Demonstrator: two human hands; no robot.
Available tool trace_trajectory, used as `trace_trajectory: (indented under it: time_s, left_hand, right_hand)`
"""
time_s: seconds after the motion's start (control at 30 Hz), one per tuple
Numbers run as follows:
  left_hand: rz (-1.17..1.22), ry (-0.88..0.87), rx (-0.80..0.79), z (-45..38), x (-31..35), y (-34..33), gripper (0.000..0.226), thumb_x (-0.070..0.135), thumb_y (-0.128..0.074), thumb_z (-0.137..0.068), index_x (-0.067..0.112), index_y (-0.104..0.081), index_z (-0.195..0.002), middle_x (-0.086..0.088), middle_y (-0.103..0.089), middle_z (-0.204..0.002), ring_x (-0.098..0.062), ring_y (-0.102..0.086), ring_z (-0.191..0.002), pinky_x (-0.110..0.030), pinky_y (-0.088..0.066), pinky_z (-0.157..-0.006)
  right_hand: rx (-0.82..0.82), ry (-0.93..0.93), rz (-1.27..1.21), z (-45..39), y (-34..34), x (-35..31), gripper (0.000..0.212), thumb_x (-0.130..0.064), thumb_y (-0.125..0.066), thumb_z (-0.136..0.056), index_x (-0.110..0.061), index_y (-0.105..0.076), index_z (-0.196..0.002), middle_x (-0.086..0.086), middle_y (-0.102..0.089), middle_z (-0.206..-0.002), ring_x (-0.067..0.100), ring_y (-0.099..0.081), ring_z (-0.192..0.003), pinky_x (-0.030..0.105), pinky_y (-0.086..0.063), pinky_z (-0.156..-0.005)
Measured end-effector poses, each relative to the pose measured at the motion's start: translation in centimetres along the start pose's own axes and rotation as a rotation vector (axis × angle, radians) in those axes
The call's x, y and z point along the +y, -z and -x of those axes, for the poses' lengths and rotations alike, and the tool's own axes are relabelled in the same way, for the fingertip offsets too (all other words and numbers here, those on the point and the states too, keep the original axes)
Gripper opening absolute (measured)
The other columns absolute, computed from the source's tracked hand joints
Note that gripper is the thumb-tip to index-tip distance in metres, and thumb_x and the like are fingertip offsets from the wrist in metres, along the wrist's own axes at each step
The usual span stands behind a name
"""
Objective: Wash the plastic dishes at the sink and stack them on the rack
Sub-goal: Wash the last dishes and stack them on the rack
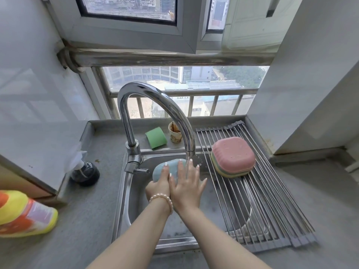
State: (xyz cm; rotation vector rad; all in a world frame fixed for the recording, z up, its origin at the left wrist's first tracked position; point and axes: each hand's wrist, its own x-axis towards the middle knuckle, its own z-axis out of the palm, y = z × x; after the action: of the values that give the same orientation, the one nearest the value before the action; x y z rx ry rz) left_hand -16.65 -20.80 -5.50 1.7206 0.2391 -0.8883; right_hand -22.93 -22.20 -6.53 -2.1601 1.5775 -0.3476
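Observation:
A light blue plastic dish [171,167] is held bottom-up over the steel sink [124,200], under water running from the chrome tap [155,105]. My left hand [160,184], with a pearl bracelet on the wrist, grips the dish from its near edge. My right hand [187,183] lies flat on the dish with straight, spread fingers, right under the stream. To the right, a stack of several upturned plastic dishes, a pink dish [233,154] on top, stands on the roll-up wire rack [262,206] that spans the sink's right part.
A green sponge [156,137] and a stained paper cup [174,133] stand behind the sink. A dark bottle [85,173] sits left of the tap. A yellow-orange detergent bottle [23,214] lies on the counter at far left. A white wall [303,90] rises at the right.

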Motion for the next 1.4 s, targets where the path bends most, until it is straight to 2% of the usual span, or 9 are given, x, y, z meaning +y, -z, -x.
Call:
trace_trajectory:
  time_s: [0.1, 0.27, 0.43, 0.57, 0.7, 0.8, 1.07, 1.27, 1.4]
  left_hand:
    - [0.061, 0.040, 0.016, -0.2, -0.2, 0.2, 0.051, 0.057, -0.079, -0.064, 0.010, -0.059, -0.072, -0.007, -0.068, -0.083, -0.026, -0.067, -0.081, -0.040, -0.055, -0.086]
    - [0.066, 0.085, 0.028, 0.3, -0.4, 0.5, 0.053, 0.058, -0.072, -0.073, 0.009, -0.055, -0.085, -0.010, -0.062, -0.092, -0.027, -0.062, -0.084, -0.039, -0.054, -0.085]
    - [0.028, 0.135, -0.065, -0.8, -0.6, 1.2, 0.066, 0.063, -0.059, -0.081, 0.001, -0.056, -0.102, -0.012, -0.062, -0.103, -0.029, -0.062, -0.090, -0.037, -0.051, -0.082]
    - [-0.343, -0.184, -0.003, -1.2, -1.1, 1.1, 0.063, 0.054, -0.051, -0.091, -0.001, -0.052, -0.122, -0.020, -0.055, -0.126, -0.035, -0.054, -0.113, -0.036, -0.041, -0.092]
    - [-0.924, -0.627, -0.052, -0.1, -1.0, 1.1, 0.067, 0.064, -0.046, -0.087, 0.025, -0.038, -0.142, -0.011, -0.043, -0.137, -0.031, -0.039, -0.126, -0.036, -0.033, -0.102]
    - [-1.070, -0.653, -0.116, -0.3, 0.0, 0.3, 0.074, 0.075, -0.043, -0.081, 0.026, -0.043, -0.136, -0.007, -0.052, -0.132, -0.030, -0.047, -0.122, -0.037, -0.037, -0.098]
    - [-0.590, -0.100, -0.268, -3.0, 2.8, -0.5, 0.067, 0.052, -0.071, -0.075, 0.002, -0.064, -0.119, -0.011, -0.064, -0.120, -0.027, -0.060, -0.103, -0.028, -0.043, -0.087]
    - [-0.209, 0.113, -0.128, -1.3, 0.9, -1.6, 0.052, 0.038, -0.062, -0.088, -0.006, -0.061, -0.116, -0.018, -0.064, -0.119, -0.030, -0.061, -0.109, -0.033, -0.044, -0.092]
    - [-0.166, 0.047, -0.067, -0.4, 0.4, -0.6, 0.040, 0.034, -0.052, -0.091, -0.002, -0.067, -0.098, -0.017, -0.067, -0.107, -0.031, -0.063, -0.101, -0.036, -0.049, -0.091]
  right_hand:
    - [-0.091, -0.132, -0.056, 0.3, 0.4, 0.6, 0.081, -0.074, -0.013, -0.078, -0.038, -0.012, -0.151, 0.009, -0.015, -0.157, 0.032, -0.016, -0.141, 0.051, -0.027, -0.108]
    - [-0.172, -0.420, -0.223, -3.3, 2.0, 1.6, 0.073, -0.073, -0.037, -0.085, -0.014, -0.053, -0.124, 0.014, -0.056, -0.125, 0.033, -0.052, -0.116, 0.037, -0.042, -0.091]
    - [-0.220, -0.495, -0.476, -5.3, 3.0, 2.6, 0.068, -0.064, -0.046, -0.088, -0.002, -0.068, -0.106, 0.016, -0.065, -0.117, 0.034, -0.058, -0.111, 0.034, -0.045, -0.094]
    - [-0.175, -0.479, -0.418, -5.2, 3.5, 2.7, 0.048, -0.038, -0.039, -0.100, 0.000, -0.067, -0.108, 0.020, -0.063, -0.119, 0.036, -0.056, -0.113, 0.032, -0.042, -0.091]
    - [-0.185, -0.395, -0.311, -4.9, 3.7, 2.7, 0.043, -0.033, -0.039, -0.101, -0.004, -0.069, -0.104, 0.019, -0.065, -0.116, 0.035, -0.058, -0.111, 0.032, -0.043, -0.089]
    - [-0.191, -0.302, -0.303, -4.8, 3.8, 2.3, 0.040, -0.030, -0.040, -0.099, -0.004, -0.071, -0.099, 0.019, -0.067, -0.111, 0.034, -0.059, -0.106, 0.032, -0.043, -0.085]
    - [-0.154, -0.173, -0.177, -4.5, 4.2, 2.2, 0.034, -0.027, -0.042, -0.094, -0.011, -0.066, -0.076, 0.016, -0.068, -0.092, 0.036, -0.059, -0.098, 0.032, -0.036, -0.070]
    - [-0.042, -0.126, 0.222, -2.2, 1.9, -0.7, 0.069, -0.061, -0.015, -0.087, -0.027, -0.050, -0.135, 0.009, -0.036, -0.145, 0.029, -0.021, -0.139, 0.055, -0.012, -0.110]
    - [-0.108, -0.124, 0.199, -2.4, 2.0, -0.6, 0.067, -0.067, -0.022, -0.081, -0.029, -0.054, -0.126, 0.007, -0.043, -0.135, 0.030, -0.032, -0.130, 0.052, -0.025, -0.103]
